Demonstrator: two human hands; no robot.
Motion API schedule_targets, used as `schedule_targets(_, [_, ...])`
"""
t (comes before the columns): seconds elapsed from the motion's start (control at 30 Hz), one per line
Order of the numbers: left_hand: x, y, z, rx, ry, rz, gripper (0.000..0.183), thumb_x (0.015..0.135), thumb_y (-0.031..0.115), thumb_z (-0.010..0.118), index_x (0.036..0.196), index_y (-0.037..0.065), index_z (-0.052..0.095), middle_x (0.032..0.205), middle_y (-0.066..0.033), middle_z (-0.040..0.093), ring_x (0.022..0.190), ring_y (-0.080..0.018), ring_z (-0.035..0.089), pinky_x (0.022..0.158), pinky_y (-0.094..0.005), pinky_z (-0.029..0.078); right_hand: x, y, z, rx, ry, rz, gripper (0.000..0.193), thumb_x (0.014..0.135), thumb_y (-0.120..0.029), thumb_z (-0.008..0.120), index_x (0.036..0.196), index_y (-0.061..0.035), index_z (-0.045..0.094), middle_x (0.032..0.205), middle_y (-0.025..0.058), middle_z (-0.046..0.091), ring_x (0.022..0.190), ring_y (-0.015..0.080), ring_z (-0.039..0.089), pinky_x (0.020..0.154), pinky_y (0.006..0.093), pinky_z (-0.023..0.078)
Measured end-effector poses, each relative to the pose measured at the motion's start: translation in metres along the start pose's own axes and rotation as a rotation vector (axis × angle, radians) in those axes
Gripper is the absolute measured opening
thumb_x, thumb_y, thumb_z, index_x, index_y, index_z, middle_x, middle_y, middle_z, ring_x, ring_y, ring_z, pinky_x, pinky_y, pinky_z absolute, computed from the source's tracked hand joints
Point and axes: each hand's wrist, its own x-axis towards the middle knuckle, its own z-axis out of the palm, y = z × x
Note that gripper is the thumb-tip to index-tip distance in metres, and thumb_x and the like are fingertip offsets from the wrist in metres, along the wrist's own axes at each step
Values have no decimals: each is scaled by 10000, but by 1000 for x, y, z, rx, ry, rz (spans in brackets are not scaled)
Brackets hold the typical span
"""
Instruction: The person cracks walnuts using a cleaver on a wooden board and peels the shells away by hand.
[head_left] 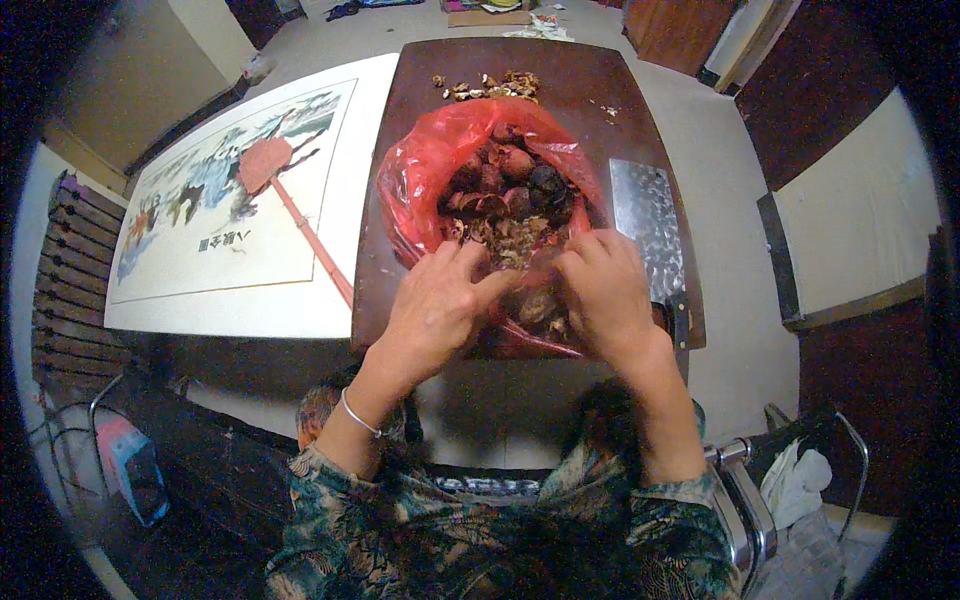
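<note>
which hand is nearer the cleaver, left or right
Right. The right hand is just left of the cleaver, near its handle end; the left hand is farther left, on the other side of the red bag's near part.

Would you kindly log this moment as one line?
left hand: at red bag | right hand: at same bag | cleaver: right of bag

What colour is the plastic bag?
The plastic bag is translucent red, best seen in the head view.
</note>
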Motion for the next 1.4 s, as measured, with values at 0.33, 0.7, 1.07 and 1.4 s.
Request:
schedule_targets(0.33, [0, 4, 9, 29, 38, 60, 373, 794, 123, 494, 1128, 246, 606, 882, -88, 482, 829, -269, 510, 679, -375, 455, -7, 0, -3, 16, -42, 117, 194, 701, -164, 665, 838, -65, 569, 804, 94, 562, 830, 286, 535, 762, 389, 413])
schedule_targets(0.7, [-6, -1, 5, -87, 36, 29, 309, 805, 141, 497, 1091, 190, 603, 882, -86, 498, 857, -278, 528, 697, -384, 469, 35, -5, -6, -34, -61, 101, 348, 693, -215, 689, 953, -50, 525, 930, 133, 519, 881, 298, 516, 741, 412, 424])
schedule_targets(1.07, [-6, -9, 6, -122, -48, 46, 334, 818, 125, 473, 1134, 157, 580, 954, -97, 508, 886, -285, 547, 730, -385, 474, 62, 38, -6, 172, 32, 11, 215, 793, -153, 601, 988, -66, 575, 904, 150, 593, 860, 351, 577, 764, 430, 470])
schedule_targets(1.4, [-5, -7, 10, -181, 112, 73, 219, 757, 99, 523, 962, 80, 599, 847, -111, 504, 816, -286, 537, 687, -397, 476, 45, 24, -10, -37, 71, -24, 241, 744, -93, 632, 967, -36, 562, 837, 134, 552, 803, 315, 554, 706, 399, 463])
